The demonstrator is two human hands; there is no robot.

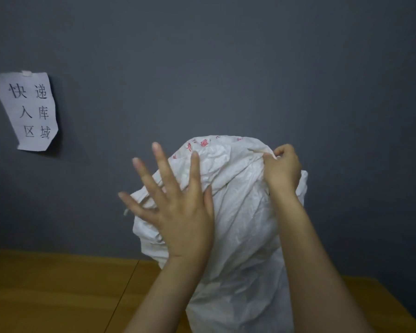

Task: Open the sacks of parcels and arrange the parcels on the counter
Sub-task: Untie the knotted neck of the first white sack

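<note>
a soft, crinkly white sack (238, 236) stood by the tabletop (58, 289) back edge; right hand (282, 170) fingers pinched its gathered top, the best hold; left hand (178, 212) fingers were splayed.

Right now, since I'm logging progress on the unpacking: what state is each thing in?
White sack: upright on the counter, top bunched, no parcels showing.
Left hand: open, fingers spread, on the sack.
Right hand: pinching the sack's top fabric.
Paper sign: taped to the wall, lower corner curling.

Crinkly woven-plastic sack (238, 212); matt wood counter (58, 292).
</note>
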